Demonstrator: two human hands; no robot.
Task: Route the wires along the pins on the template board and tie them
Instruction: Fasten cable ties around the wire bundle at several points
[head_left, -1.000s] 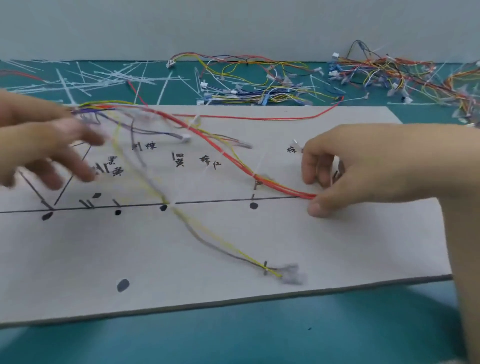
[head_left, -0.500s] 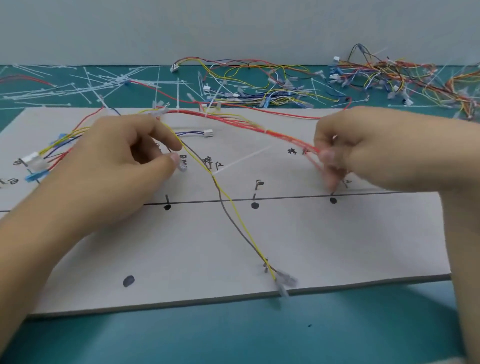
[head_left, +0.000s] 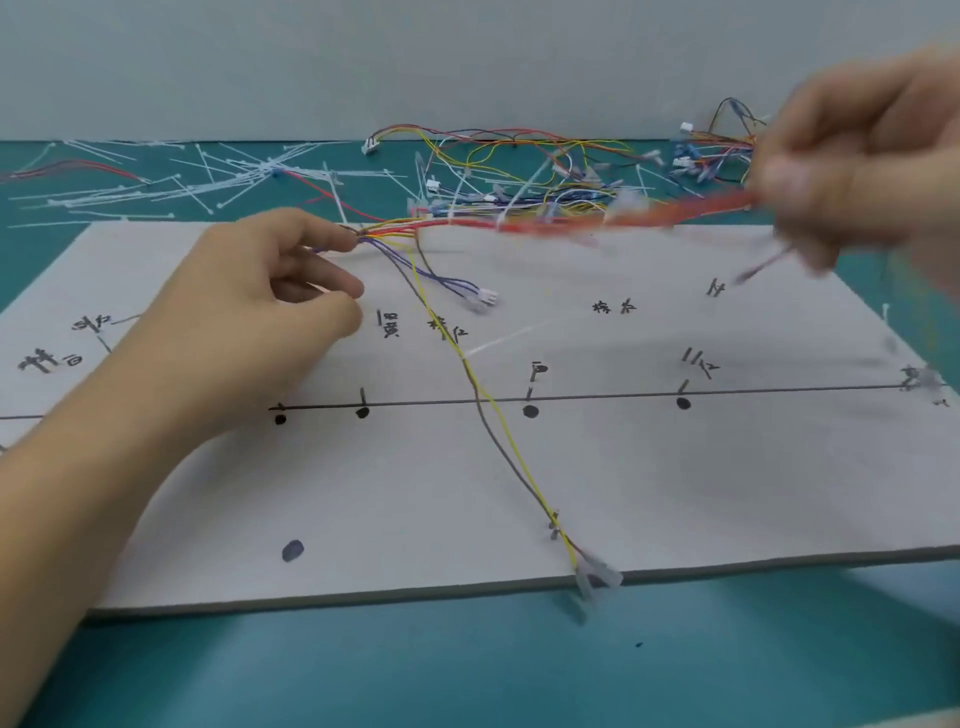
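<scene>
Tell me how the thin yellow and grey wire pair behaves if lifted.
Probably floppy: the thin yellow and grey wire pair curves loosely from the left hand. Likely light: very thin. Its clear end connector, at the grey board's edge, might snag.

**Hand positions, head view.**
Left grip, forearm entering from lower left, pinches the wire bundle at its fingertips; right grip, raised and blurred at upper right, holds the bundle's far end in curled fingers.
</scene>
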